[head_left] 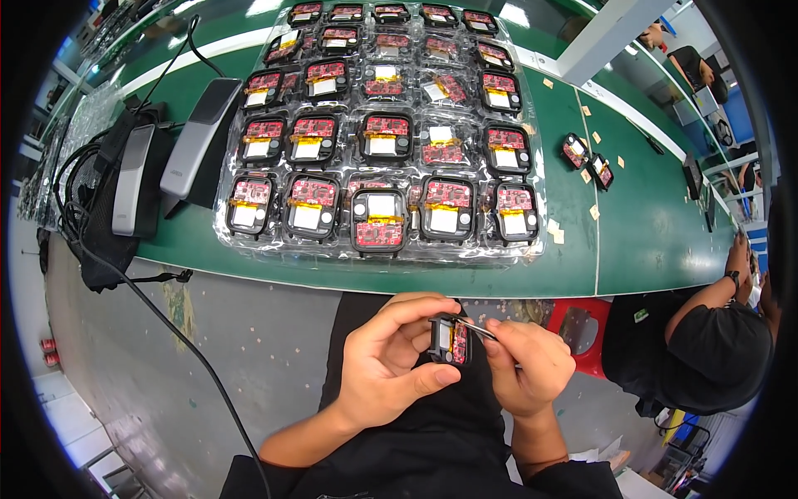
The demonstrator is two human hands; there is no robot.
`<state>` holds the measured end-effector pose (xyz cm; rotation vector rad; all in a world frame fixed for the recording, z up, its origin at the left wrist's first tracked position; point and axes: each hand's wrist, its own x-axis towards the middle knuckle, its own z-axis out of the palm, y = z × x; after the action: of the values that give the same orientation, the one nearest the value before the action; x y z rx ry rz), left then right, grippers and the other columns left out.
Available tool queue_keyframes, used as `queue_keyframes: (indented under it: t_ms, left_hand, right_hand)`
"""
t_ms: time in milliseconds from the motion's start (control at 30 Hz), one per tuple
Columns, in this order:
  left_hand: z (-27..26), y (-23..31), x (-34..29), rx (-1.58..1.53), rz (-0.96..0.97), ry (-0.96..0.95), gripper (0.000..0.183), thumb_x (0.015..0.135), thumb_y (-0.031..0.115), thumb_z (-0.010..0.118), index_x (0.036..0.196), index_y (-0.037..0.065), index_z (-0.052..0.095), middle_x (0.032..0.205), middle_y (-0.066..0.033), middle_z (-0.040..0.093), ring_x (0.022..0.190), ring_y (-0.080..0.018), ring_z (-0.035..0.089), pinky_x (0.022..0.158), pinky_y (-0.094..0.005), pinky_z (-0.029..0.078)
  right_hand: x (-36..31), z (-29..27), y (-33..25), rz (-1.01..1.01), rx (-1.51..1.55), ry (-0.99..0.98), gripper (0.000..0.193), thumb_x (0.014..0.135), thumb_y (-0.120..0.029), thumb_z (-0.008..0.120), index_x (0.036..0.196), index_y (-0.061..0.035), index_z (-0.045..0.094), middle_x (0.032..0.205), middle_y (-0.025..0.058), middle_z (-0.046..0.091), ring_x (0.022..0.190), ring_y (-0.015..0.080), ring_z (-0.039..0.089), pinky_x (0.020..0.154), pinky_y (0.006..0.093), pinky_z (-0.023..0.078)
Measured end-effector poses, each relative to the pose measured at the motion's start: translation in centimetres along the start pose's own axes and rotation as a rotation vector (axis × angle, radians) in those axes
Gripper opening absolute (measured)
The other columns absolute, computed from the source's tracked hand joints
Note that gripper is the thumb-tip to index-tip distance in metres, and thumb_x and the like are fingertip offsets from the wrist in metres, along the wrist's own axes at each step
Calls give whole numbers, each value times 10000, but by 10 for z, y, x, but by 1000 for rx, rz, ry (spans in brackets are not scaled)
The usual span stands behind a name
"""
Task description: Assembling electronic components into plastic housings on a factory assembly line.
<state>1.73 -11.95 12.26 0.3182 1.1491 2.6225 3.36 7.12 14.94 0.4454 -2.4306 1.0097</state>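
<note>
My left hand point(391, 358) grips a small black device housing point(438, 339) by its edges, thumb below and fingers above. Inside the housing a red circuit board point(459, 343) shows beside a pale block with a yellow strip. In my right hand point(528, 362) a thin dark tool, which looks like tweezers point(478, 328), is pinched between thumb and fingers. Its tip reaches the upper edge of the housing; whether it touches the board I cannot tell. Both hands are over my lap, in front of the table edge.
A clear plastic tray point(532, 241) on the green table point(640, 249) holds rows of similar housings with red boards. Two grey devices point(199, 141) with black cables stand left. Two loose housings point(575, 150) and small beige paper bits lie right. A person point(715, 341) sits at the right.
</note>
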Motion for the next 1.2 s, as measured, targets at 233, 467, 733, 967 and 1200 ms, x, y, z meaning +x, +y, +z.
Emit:
queue_keyframes:
  t_ms: [233,467,733,967,1200]
  left_hand:
    - [-1,1,0,56,-7,-2,609,849,1,836,1381,-84,552,1394,-154,497,1292,-246,564,1111,-408,493]
    - [0,4,0,108,-11,24,608,855,19,838,1387,-89,564,1395,-146,500,1242,-209,575,1075,-371,518]
    - [1,7,1,177,-6,23,609,863,11,829,1390,-114,552,1405,-150,501,1236,-216,589,1078,-376,517]
    - [0,6,-5,197,-30,37,626,872,3,815,1413,-127,527,1439,-165,491,1268,-248,585,1095,-399,513]
    - [4,8,-4,160,-19,83,610,869,-13,810,1401,-126,535,1430,-169,499,1273,-263,588,1089,-391,521]
  right_hand:
    - [4,-3,-1,79,70,-71,167,811,-18,811,960,-2,737,860,109,764,650,226,715,570,308,552]
    - [4,-4,-3,101,66,-81,159,809,-10,808,953,-1,739,848,109,759,639,227,712,564,311,547]
    - [4,-5,-4,119,64,-112,156,811,-14,806,953,-4,744,806,102,740,614,222,696,549,314,539]
    - [-2,6,-3,4,-7,-44,232,792,0,803,1014,9,738,794,100,727,606,217,687,541,313,533]
    - [1,2,-9,-20,-58,-86,245,789,-4,805,1022,8,731,820,103,735,615,217,688,541,311,532]
